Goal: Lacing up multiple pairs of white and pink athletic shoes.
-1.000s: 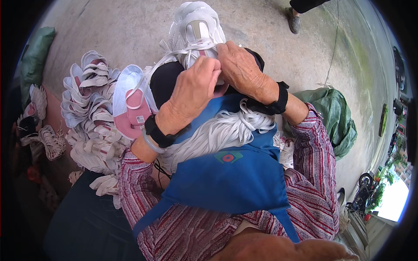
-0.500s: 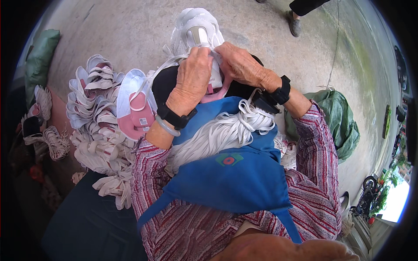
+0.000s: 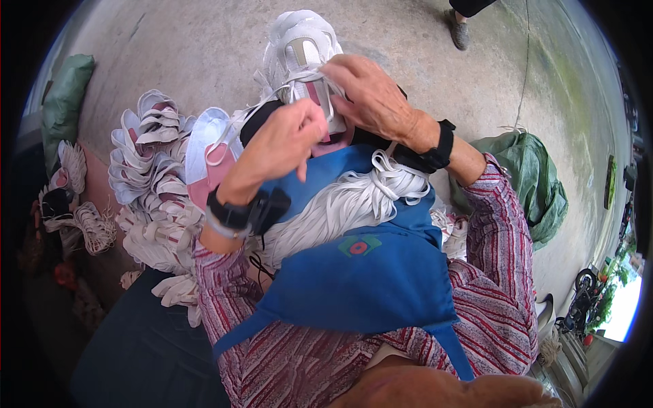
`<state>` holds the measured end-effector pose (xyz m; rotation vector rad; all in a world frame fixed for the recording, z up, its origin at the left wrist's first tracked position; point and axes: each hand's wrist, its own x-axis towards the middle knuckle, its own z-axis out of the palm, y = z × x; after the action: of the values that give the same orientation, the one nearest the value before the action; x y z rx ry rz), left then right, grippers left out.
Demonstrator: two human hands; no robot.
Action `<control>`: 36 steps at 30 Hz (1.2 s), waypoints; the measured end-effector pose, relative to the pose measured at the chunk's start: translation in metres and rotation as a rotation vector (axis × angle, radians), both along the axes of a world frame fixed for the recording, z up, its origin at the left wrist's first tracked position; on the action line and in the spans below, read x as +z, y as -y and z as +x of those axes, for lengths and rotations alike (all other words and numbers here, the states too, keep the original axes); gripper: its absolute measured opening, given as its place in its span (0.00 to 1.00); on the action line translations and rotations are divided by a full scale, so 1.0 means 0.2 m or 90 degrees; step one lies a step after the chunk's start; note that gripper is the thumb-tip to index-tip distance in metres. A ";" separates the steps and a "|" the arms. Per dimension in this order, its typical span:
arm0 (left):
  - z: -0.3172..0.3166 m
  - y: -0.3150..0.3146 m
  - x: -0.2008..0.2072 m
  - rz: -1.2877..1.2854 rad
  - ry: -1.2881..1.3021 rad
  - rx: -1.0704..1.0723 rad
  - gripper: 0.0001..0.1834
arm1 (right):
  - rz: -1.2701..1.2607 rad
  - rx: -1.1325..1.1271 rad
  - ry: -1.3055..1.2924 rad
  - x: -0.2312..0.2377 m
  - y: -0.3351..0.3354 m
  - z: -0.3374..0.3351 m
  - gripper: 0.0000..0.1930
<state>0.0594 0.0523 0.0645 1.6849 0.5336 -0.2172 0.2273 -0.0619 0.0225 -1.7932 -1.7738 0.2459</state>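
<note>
**Left hand (image 3: 289, 132) clear, right hand (image 3: 364, 95) in close at the shoe (image 3: 304, 51)**

And here's the left hand, just below the shoe on its near side, fingers softly curled, thumb spread away from them, nothing visible in its hold. It's a little blurred. The right hand is up against the shoe's right side, half open, thumb and fingers apart over the laces (image 3: 299, 76); whether a strand is pinched under those fingertips, I can't tell!

The shoe itself, white with pink inside, points its toe away from the body, probably so the opening and tongue face the worker. It sits at the knees, which seem to prop it and leave both hands free. The laces lie loosely across its throat, with a strand trailing to its left.

Straight below the shoe, a thick hank (image 3: 333, 211) of white laces lies on the blue apron (image 3: 367, 289), gathered near its upper end, likely to keep the strands together and within reach. Left of the shoe, next to the left forearm, leans a pink-and-pale-blue upper (image 3: 204, 149); beyond it there's a heap (image 3: 153, 177) of white and pink uppers, stacked close, perhaps for easy picking.

Farther left of the shoe, a smaller bundle (image 3: 95, 228) of laces, and above that a green roll (image 3: 67, 109). Over to the shoe's lower right, a slumped green sack (image 3: 534, 180). And up beyond its right side, someone else's foot (image 3: 460, 32) on the concrete (image 3: 422, 41)!
</note>
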 end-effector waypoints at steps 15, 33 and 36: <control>-0.05 0.18 -0.14 -0.625 0.120 0.270 0.27 | 0.158 0.265 -0.273 0.66 0.34 0.07 0.12; -0.16 0.47 0.07 -0.112 0.256 -0.195 0.15 | -0.257 -0.071 -0.392 0.56 0.40 0.05 0.09; -0.17 0.47 0.07 0.027 0.420 -0.262 0.11 | -0.156 -0.119 -0.284 0.33 0.30 0.01 0.09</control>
<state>0.0257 -0.0413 0.0784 1.7696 -0.3040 0.0622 0.2295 -0.1219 0.0895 -1.8750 -1.2972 0.7498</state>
